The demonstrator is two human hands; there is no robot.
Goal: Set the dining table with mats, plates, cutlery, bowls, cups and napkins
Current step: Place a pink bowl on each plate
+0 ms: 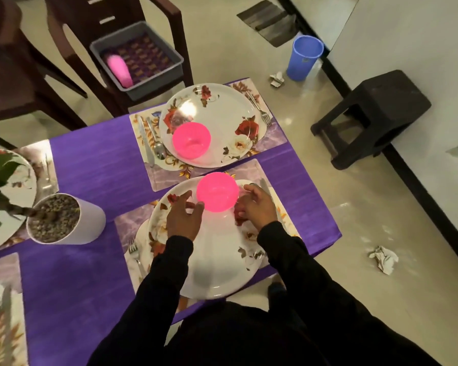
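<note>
A pink bowl (217,192) sits on the far part of the near floral plate (217,260), which lies on a placemat (132,220). My left hand (184,216) is at the bowl's left side, fingers spread, fingertips at its wall. My right hand (255,206) is at its right side, fingers loosely curled and touching it. A fork (134,253) lies left of this plate and a knife (265,184) right of it. The far setting has a plate (222,107), a pink bowl (191,140), a knife (144,141), a spoon (158,149) and a fork (262,112).
A grey tub (97,50) on a brown chair holds a pink cup (119,68). A white plant pot (72,223) stands on the purple tablecloth (90,165) at left. On the floor are a blue cup (304,58), a black stool (376,114) and crumpled paper (384,258).
</note>
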